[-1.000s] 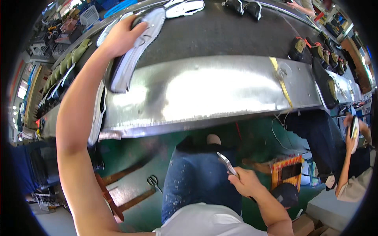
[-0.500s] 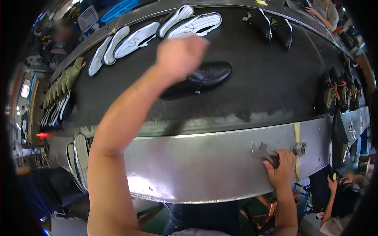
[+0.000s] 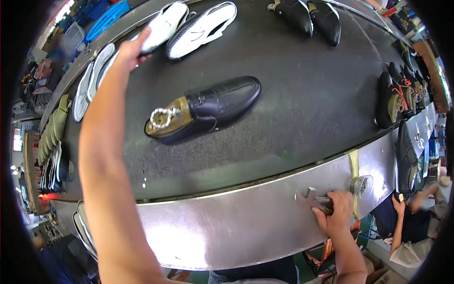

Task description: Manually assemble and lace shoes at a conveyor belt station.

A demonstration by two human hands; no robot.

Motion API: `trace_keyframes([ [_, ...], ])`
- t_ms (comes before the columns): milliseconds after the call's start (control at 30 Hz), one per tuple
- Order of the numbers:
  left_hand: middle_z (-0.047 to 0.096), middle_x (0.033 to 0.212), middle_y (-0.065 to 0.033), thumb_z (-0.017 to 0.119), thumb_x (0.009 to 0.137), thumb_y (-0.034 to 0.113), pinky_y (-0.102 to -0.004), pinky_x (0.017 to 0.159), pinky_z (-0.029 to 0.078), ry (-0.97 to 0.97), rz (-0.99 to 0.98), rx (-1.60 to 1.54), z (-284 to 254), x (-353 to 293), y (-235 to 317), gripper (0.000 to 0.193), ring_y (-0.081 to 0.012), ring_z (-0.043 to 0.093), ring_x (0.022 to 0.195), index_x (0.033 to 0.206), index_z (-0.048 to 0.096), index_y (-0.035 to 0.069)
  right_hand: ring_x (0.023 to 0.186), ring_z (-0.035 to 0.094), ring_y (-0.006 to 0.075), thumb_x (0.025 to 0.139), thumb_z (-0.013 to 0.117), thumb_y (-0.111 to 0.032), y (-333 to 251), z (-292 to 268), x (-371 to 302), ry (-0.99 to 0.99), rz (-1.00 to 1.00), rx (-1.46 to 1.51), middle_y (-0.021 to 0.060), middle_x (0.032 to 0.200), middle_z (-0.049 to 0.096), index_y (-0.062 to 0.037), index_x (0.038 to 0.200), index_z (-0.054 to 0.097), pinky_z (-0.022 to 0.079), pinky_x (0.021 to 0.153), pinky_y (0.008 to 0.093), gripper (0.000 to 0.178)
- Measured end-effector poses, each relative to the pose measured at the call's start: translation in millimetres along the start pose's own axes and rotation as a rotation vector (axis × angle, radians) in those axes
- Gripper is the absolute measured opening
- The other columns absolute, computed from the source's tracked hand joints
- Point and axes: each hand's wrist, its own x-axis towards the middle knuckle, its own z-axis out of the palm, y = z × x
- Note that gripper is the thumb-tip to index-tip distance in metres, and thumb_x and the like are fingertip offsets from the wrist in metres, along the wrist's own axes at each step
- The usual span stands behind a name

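Reaching to the far left, my left hand (image 3: 135,49) is closed on the near end of a white shoe sole (image 3: 165,27), thumb on top. Another white sole (image 3: 203,31) lies just right of it. My right hand (image 3: 338,210) rests on the metal ledge (image 3: 227,222), its fingers wrapped round the handles of pincers (image 3: 309,199) with a hammer-like grey head. Between the hands, a black leather shoe upper (image 3: 224,99) lies on its olive shoe last (image 3: 182,113), toe to the right. A pale ring of cord (image 3: 162,118) sits on the last's heel.
A dark belt (image 3: 293,113) runs behind the ledge. Two black shoes (image 3: 307,21) stand far right; several with red laces (image 3: 397,102) stand at right. Olive lasts (image 3: 56,120) line the left. A round metal thing (image 3: 362,186) sits beside a yellow strap (image 3: 354,163). Another person's hand (image 3: 398,206) shows lower right.
My left hand has moved from above the black shoe to the far left and closed on a white sole. The black shoe is now uncovered. My right hand keeps the pincers; the view has shifted.
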Motion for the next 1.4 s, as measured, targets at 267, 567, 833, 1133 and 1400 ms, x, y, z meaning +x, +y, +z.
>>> trace_keyframes([
  [267, 0.062, 0.127, -0.0152, 0.056, 0.101, 0.031, -0.0405, 0.086, 0.056, -0.039, 0.344, -0.600, -92.0, -310.4, -38.3, 0.047, -0.0265, 0.064, 0.108, 0.134, 0.050, -0.001, 0.090, 0.056, 0.0345, 0.075, 0.080, -0.030, -7.5, -0.5, -2.4, 0.075, 0.010, -0.051, 0.0139, 0.101, 0.059, -0.0027, 0.109, 0.057, 0.043, 0.080, 0.0452, 0.049],
  [567, 0.041, 0.145, -0.0148, 0.083, 0.072, 0.024, -0.0402, 0.113, 0.031, -0.445, 0.350, -0.499, -37.3, -630.2, -214.7, 0.103, -0.0243, 0.041, 0.134, 0.153, 0.023, 0.004, 0.093, 0.059, 0.0365, 0.081, 0.076, -0.023, -24.9, -3.1, -47.7, 0.388, -0.158, 0.109, 0.0166, 0.101, 0.061, -0.0008, 0.110, 0.058, 0.047, 0.081, 0.0441, 0.041],
  [833, 0.054, 0.135, -0.0266, 0.075, 0.081, 0.043, -0.0385, 0.103, 0.044, -0.614, 0.021, 0.224, 109.0, -804.5, -346.1, 0.099, -0.0333, 0.057, 0.122, 0.155, 0.021, 0.006, 0.071, 0.051, 0.0072, 0.094, 0.065, -0.023, -67.9, -16.8, -264.2, -0.526, 0.646, 1.232, 0.0005, 0.081, 0.056, 0.0004, 0.109, 0.060, 0.041, 0.064, 0.0225, 0.028],
  [1133, 0.057, 0.132, -0.0141, 0.080, 0.083, 0.025, -0.0349, 0.101, 0.046, -0.594, 0.009, -0.277, 167.8, -721.7, -309.4, 0.082, -0.0218, 0.058, 0.116, 0.149, 0.036, 0.005, 0.071, 0.060, 0.0122, 0.096, 0.059, -0.018, -103.7, -24.6, -368.2, -0.664, 0.613, 0.977, 0.0053, 0.081, 0.065, 0.0012, 0.109, 0.061, 0.048, 0.068, 0.0283, 0.023],
  [1400, 0.053, 0.132, -0.0053, 0.072, 0.091, 0.018, -0.0350, 0.106, 0.038, -0.663, 0.244, -0.686, 113.2, -763.4, -303.0, 0.072, -0.0192, 0.050, 0.120, 0.151, 0.033, 0.016, 0.078, 0.060, 0.0117, 0.098, 0.057, -0.018, -131.0, -46.3, -357.2, -0.821, 0.410, 1.286, 0.0042, 0.091, 0.064, -0.0007, 0.117, 0.058, 0.050, 0.074, 0.0301, 0.026],
])
